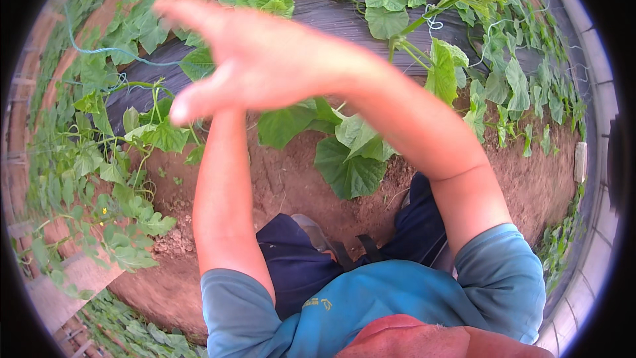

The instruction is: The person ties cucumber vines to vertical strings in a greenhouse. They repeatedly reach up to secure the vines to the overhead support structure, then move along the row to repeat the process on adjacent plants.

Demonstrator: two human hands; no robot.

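My right hand (258, 63) reaches across to the left over the plants, blurred by motion. Its fingers are stretched out and its thumb stands apart, with nothing visible in its grasp. Beneath it my left forearm (225, 192) runs upward, and my left hand is hidden behind the right one. Close to the right thumb is a green vine leaf (197, 63), where a light blue string (142, 59) comes in from the left. Broad leaves (351, 166) of a climbing vine hang just below my right wrist.
Dark plastic film (324, 23) covers the raised bed. A thick vine stem (424, 20) with a pale string loop (434, 25) rises at right. Bare brown soil (285, 172) lies around my legs. Lobed leaves with a small yellow flower (104, 211) grow at left.
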